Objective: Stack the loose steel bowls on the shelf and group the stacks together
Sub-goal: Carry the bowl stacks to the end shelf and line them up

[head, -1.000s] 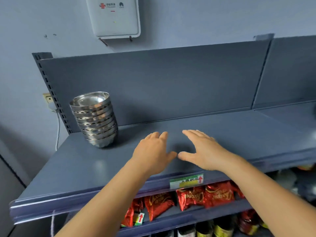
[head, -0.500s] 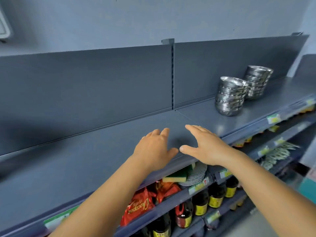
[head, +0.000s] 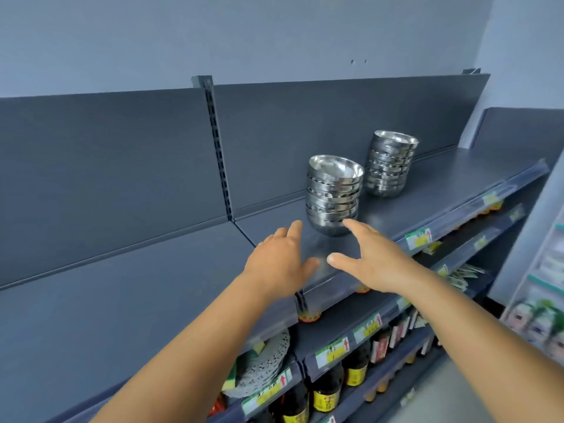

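Two stacks of shiny steel bowls stand on the grey top shelf (head: 442, 190). The nearer stack (head: 334, 193) has several bowls and stands just right of the shelf's upright divider. The farther stack (head: 390, 163) stands a little behind and to its right, close but apart. My left hand (head: 280, 261) and my right hand (head: 366, 257) are both stretched out, fingers apart and empty, just in front of the nearer stack's base. My right fingertips almost reach its bottom bowl; neither hand clearly touches it.
The shelf's left section (head: 106, 300) stretches away bare. A slotted upright (head: 218, 148) divides the back panels. Lower shelves hold dark sauce bottles (head: 326, 389), a round mesh mat (head: 265, 364) and price tags (head: 418, 239). Another display rack (head: 546, 288) stands at the right.
My view has swung right, from a stack at the shelf's far left to the two stacks at the right. Both stacks now appear closer, and my open hands have spread slightly apart.
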